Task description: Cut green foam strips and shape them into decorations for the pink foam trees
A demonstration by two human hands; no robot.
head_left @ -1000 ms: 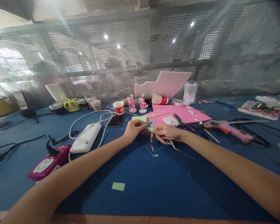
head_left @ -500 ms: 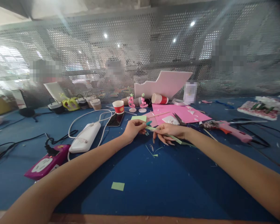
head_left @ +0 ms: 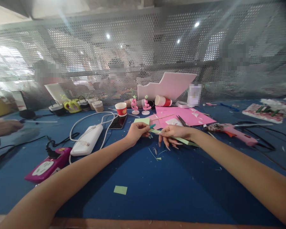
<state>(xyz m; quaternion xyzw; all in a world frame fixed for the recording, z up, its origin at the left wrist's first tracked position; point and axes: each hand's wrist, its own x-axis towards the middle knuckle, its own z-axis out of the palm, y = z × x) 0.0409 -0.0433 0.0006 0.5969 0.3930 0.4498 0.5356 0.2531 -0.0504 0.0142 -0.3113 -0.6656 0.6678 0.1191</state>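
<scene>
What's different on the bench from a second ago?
The green strip's trailing end has swung up and straightened, now running beneath the right wrist. Another person's hand has appeared at the left edge, a thin pale stick at its fingertips. The left hand and right hand still hold the strip; the glue gun and paper cup stayed put.

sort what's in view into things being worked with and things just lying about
Likely part of the work:
green strip, held in left hand and right hand
green sheet, similar colour, so probably related

Apparently just lying about, untouched:
pink glue gun
phone
red-and-white cup
magenta power strip
white box
</scene>
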